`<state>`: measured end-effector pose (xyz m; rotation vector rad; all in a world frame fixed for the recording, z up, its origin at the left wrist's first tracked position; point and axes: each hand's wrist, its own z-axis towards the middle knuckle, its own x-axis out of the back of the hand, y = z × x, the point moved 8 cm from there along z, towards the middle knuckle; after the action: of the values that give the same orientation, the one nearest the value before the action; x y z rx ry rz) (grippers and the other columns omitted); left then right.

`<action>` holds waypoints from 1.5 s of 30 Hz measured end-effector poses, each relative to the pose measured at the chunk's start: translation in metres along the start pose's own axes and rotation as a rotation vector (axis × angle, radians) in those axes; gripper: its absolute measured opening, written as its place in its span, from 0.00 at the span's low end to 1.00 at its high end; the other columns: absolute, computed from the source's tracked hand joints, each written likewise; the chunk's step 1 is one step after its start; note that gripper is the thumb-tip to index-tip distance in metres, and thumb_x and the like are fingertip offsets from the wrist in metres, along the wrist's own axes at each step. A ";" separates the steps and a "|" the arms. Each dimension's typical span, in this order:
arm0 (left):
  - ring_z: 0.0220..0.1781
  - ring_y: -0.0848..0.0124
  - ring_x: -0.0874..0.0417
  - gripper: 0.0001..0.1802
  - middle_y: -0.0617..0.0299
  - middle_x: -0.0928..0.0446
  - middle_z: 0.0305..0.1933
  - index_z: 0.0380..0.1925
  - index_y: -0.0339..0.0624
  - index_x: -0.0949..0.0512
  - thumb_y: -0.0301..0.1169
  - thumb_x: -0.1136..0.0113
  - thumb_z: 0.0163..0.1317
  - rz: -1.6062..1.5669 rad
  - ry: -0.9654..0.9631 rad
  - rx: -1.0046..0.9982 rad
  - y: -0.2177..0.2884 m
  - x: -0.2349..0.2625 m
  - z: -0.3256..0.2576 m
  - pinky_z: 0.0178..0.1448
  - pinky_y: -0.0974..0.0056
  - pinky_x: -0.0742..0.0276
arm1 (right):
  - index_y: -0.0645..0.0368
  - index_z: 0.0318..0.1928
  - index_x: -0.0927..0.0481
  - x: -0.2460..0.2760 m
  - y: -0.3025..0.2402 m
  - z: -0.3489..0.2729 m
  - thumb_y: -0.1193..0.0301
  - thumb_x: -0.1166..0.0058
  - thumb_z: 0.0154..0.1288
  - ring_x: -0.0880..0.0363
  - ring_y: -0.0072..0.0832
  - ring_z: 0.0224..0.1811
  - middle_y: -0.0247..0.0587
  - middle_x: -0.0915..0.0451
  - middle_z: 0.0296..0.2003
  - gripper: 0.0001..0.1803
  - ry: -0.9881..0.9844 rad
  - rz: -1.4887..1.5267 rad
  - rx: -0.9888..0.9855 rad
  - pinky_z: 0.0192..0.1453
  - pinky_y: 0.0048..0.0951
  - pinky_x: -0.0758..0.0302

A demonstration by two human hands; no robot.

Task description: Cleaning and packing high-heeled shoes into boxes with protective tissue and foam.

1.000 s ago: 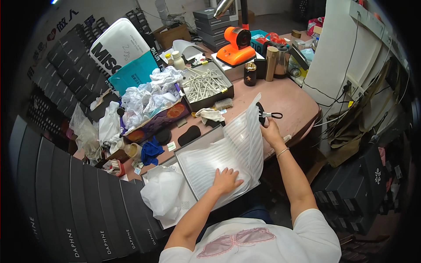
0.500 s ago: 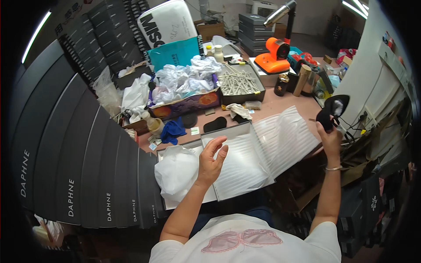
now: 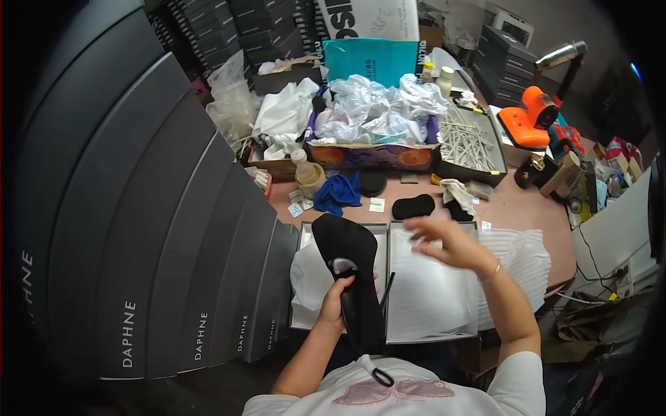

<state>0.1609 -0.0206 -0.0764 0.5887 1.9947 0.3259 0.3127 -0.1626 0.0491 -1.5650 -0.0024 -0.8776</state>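
Observation:
My left hand (image 3: 336, 302) is wrapped around a black shoe (image 3: 345, 239), held over the left part of an open shoe box (image 3: 383, 227). Pale stuffing shows in the shoe's opening, and a thin dark piece sticks out on its right side. Beneath it, a white tissue bundle (image 3: 305, 277) fills the left part of the box. White ribbed foam (image 3: 430, 298) lines the right part. Above this foam is my right hand (image 3: 444, 243), fingers apart and blurred, nothing in it. More foam sheet (image 3: 524, 260) extends to the right of the box.
Tall dark shoe boxes (image 3: 159, 277) form a wall at my left. At the back stand a purple carton (image 3: 374, 157) of crumpled tissue and a tray of white sticks (image 3: 468, 142). An orange device (image 3: 527, 125) sits back right. A black pad (image 3: 413, 206) and blue cloth (image 3: 338, 194) lie behind the box.
The black shoe has gone from my right hand at the far right to my left hand over the box. My right hand has come back over the foam, empty. The view has swung left.

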 end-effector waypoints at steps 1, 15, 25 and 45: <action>0.38 0.65 0.15 0.26 0.50 0.20 0.48 0.53 0.32 0.26 0.44 0.53 0.66 0.002 0.021 0.011 0.002 0.007 0.001 0.42 0.60 0.16 | 0.56 0.58 0.28 0.021 0.029 0.023 0.68 0.37 0.59 0.19 0.42 0.49 0.42 0.23 0.54 0.26 0.099 -0.357 0.026 0.52 0.38 0.22; 0.31 0.63 0.15 0.26 0.52 0.22 0.36 0.47 0.29 0.28 0.46 0.51 0.70 -0.300 -0.163 0.238 0.002 0.018 0.024 0.39 0.64 0.14 | 0.61 0.54 0.23 0.039 0.068 0.061 0.74 0.46 0.58 0.21 0.41 0.44 0.52 0.25 0.47 0.21 0.494 -0.415 0.179 0.49 0.40 0.24; 0.30 0.71 0.17 0.17 0.56 0.19 0.35 0.44 0.36 0.24 0.40 0.48 0.69 0.168 -0.195 0.280 -0.026 -0.018 -0.038 0.34 0.69 0.18 | 0.52 0.43 0.17 -0.039 -0.100 -0.035 0.69 0.47 0.62 0.25 0.28 0.31 0.33 0.21 0.33 0.10 0.240 -0.706 0.503 0.40 0.33 0.30; 0.41 0.71 0.19 0.23 0.58 0.21 0.43 0.51 0.33 0.27 0.35 0.35 0.61 0.829 -0.176 0.277 -0.030 -0.016 -0.106 0.46 0.68 0.23 | 0.47 0.46 0.18 -0.019 -0.080 -0.054 0.70 0.45 0.55 0.25 0.27 0.39 0.33 0.24 0.36 0.16 0.563 -0.858 0.540 0.45 0.35 0.30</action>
<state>0.0656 -0.0527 -0.0283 1.5642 1.5491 0.4711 0.2327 -0.1823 0.1040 -0.7348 -0.4959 -1.7906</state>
